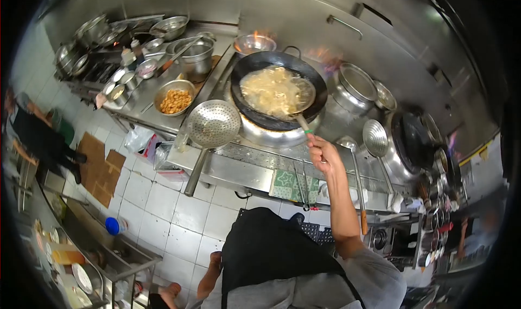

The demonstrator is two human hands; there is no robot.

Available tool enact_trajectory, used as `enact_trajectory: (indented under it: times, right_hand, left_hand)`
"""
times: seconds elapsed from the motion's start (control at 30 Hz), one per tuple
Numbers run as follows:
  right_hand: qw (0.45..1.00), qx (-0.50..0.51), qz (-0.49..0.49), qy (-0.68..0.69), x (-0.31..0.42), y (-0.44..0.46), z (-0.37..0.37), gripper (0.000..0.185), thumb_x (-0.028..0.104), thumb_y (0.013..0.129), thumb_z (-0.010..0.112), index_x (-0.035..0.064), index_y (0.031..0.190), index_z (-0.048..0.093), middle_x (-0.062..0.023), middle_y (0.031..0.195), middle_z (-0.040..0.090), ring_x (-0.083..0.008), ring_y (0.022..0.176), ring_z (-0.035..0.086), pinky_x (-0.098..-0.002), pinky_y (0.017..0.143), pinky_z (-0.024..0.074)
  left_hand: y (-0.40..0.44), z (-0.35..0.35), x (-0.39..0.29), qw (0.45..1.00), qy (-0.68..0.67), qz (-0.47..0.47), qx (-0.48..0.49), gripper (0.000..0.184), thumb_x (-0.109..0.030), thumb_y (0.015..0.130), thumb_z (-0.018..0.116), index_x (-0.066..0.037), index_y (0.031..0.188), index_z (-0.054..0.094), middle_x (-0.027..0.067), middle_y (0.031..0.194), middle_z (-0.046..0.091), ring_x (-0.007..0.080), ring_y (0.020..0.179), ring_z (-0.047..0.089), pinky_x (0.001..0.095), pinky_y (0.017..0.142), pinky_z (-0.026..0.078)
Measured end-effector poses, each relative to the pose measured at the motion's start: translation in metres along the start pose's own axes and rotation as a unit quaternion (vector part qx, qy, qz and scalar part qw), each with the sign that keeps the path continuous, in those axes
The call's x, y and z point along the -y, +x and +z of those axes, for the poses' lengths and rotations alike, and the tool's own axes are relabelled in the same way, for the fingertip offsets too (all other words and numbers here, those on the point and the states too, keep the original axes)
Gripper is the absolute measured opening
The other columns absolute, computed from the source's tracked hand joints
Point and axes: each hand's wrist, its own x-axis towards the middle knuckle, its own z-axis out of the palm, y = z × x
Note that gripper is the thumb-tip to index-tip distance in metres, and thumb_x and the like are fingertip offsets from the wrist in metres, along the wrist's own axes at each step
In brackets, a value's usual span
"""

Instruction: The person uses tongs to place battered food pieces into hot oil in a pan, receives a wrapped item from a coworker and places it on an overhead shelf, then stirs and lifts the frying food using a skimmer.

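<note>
My right hand point(324, 153) is closed around the handle of a wire skimmer point(305, 96), just below a green band. The skimmer's round mesh head dips into a black wok point(242, 113) on the burner. Pale pieces of food point(269, 92) bubble in oil inside the wok. My left hand point(215, 261) hangs low beside the black apron, away from the counter; its fingers are not clear. A large perforated strainer point(213, 125) lies to the left of the wok, its handle jutting over the counter's front edge.
Flames point(325, 54) rise behind the wok. A bowl of browned pieces point(175, 98) and a metal pot point(195, 59) stand left. At right are a lidded pot point(354, 83), a perforated ladle point(375, 138) and a dark wok point(415, 138). Another person point(43, 130) stands far left.
</note>
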Motion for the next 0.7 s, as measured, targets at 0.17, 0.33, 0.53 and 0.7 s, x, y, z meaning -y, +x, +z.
enact_trajectory:
  times: [0.17, 0.33, 0.53, 0.7]
  right_hand:
    - [0.975, 0.123, 0.081, 0.167, -0.009, 0.009, -0.033, 0.025, -0.001, 0.093, 0.044, 0.0020, 0.118, 0.049, -0.0054, 0.079, 0.051, -0.0026, 0.042, 0.033, -0.0183, 0.032, 0.0261]
    - [0.994, 0.096, 0.001, 0.044, -0.021, -0.012, -0.016, 0.025, 0.003, 0.093, 0.047, 0.0060, 0.117, 0.050, -0.0047, 0.078, 0.051, -0.0037, 0.041, 0.034, -0.0194, 0.031, 0.0274]
    - [0.989, 0.026, -0.065, -0.129, -0.004, -0.035, 0.008, 0.027, 0.006, 0.091, 0.050, 0.0057, 0.119, 0.049, -0.0024, 0.072, 0.051, -0.0036, 0.038, 0.034, -0.0202, 0.030, 0.0263]
    - [0.974, -0.020, -0.113, -0.193, -0.005, -0.027, 0.020, 0.033, 0.007, 0.091, 0.051, 0.0041, 0.123, 0.049, -0.0017, 0.071, 0.051, -0.0040, 0.037, 0.033, -0.0214, 0.029, 0.0254]
  left_hand:
    - [-0.008, -0.031, -0.039, 0.859, 0.434, 0.264, 0.061, 0.018, -0.013, 0.084, 0.046, -0.006, 0.084, 0.064, 0.0075, 0.076, 0.062, 0.0235, 0.071, 0.063, 0.0420, 0.063, 0.052]
    - [-0.021, -0.015, -0.069, 0.985, -0.091, 0.150, -0.008, 0.016, -0.015, 0.083, 0.047, -0.005, 0.089, 0.057, 0.0112, 0.077, 0.056, 0.0266, 0.070, 0.063, 0.0429, 0.057, 0.054]
    - [-0.029, -0.009, -0.072, 0.940, 0.307, 0.144, 0.025, 0.014, -0.012, 0.082, 0.050, -0.006, 0.085, 0.062, 0.0110, 0.080, 0.060, 0.0236, 0.073, 0.061, 0.0382, 0.065, 0.053]
    - [-0.036, -0.009, -0.043, 0.840, 0.514, 0.163, 0.061, 0.016, -0.013, 0.084, 0.052, -0.009, 0.090, 0.066, 0.0092, 0.091, 0.065, 0.0219, 0.086, 0.061, 0.0337, 0.077, 0.052]
